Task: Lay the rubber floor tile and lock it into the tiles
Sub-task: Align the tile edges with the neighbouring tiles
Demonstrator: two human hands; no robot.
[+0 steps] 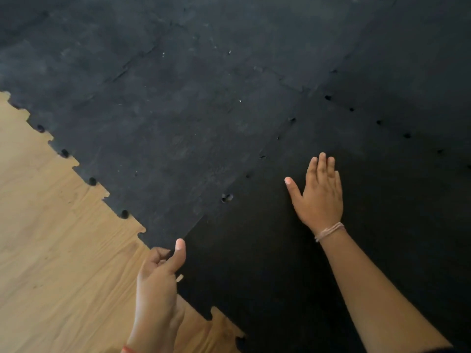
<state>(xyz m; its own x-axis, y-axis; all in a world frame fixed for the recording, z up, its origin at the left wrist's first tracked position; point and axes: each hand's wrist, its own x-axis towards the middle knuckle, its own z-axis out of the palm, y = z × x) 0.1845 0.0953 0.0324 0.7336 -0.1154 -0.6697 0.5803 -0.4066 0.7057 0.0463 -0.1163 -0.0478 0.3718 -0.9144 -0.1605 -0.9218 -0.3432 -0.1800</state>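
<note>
The left hand [159,273] has its grip pinched on the toothed corner of the black rubber floor tile [254,263], thumb on top and fingers curled under the edge, just where that corner meets the greyer laid tiles [158,118]. The right hand [319,197] lies flat and spread on the tile's top face, palm down, holding nothing; a pale cord bracelet [329,231] circles its wrist. The tile lies at the lower right, its upper-left edge running along the laid tiles' seam, with small dark gaps showing at the interlocking teeth. Bare wood-grain floor [51,250] shows to the left of the jagged edges.
</note>
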